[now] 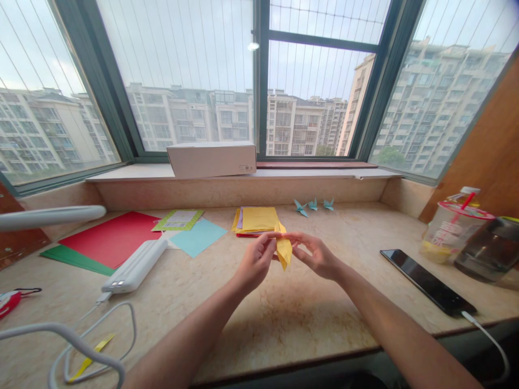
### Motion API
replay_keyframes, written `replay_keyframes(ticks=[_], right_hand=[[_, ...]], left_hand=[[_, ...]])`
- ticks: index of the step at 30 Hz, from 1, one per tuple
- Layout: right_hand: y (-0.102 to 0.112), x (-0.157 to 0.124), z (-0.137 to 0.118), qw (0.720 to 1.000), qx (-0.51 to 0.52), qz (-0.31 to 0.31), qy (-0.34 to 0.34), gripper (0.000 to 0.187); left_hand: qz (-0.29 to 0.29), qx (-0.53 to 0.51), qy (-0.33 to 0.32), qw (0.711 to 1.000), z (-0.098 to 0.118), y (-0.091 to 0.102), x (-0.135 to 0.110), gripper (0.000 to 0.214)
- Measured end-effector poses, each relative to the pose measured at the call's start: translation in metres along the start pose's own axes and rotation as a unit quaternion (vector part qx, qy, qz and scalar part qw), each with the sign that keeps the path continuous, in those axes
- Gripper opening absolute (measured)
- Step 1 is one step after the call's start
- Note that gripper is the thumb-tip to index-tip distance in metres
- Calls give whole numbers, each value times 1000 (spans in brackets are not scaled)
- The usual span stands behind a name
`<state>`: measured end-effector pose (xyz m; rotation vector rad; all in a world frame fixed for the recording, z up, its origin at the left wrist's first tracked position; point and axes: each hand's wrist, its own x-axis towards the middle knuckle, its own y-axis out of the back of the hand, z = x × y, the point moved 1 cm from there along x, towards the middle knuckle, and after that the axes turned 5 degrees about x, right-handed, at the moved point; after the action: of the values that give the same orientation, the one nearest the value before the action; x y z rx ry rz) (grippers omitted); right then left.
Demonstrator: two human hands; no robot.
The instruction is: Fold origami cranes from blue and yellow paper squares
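Note:
A folded piece of yellow origami paper (284, 253), narrow and pointed at top and bottom, is held above the stone counter. My left hand (259, 254) pinches its left side between thumb and fingers. From the right, my right hand (318, 255) grips the upper part, its fingertips meeting those of the left. The fingers cover part of the folds. Just behind lies a stack of yellow origami paper (259, 219) with purple and red edges showing. Beyond and to the right stand several small light blue paper cranes (300, 208).
Red paper (117, 237), a light blue sheet (198, 237) and a white power bank (135, 267) with a looping cable lie on the left. On the right are a phone (427, 281), a plastic cup (456, 229) and a dark container (488, 251). A white box (211, 160) sits on the windowsill.

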<state>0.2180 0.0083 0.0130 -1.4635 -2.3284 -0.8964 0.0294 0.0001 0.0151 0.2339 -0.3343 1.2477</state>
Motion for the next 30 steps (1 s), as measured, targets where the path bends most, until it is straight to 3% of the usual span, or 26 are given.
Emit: replay_keyframes(ticks=[9,19,22,26,30], right_hand=[[-7,3,10,990,26,131,-34,28],[-30,6,10,966,170,191,-46,33],[-32,8,12,964,195,172,-63,45],[-28,8,14,981,109,142,-69,40],[-23,6,9,981,-6,195,-17,30]], left_hand=[[-40,125,-47,990,-3,0,-5,28],[70,98,-88,989,-10,2,1,15],[96,58,-67,991,-11,3,2,33],[80,141,-69,984,-8,8,3,18],[80,197,-91,973,-3,9,1,15]])
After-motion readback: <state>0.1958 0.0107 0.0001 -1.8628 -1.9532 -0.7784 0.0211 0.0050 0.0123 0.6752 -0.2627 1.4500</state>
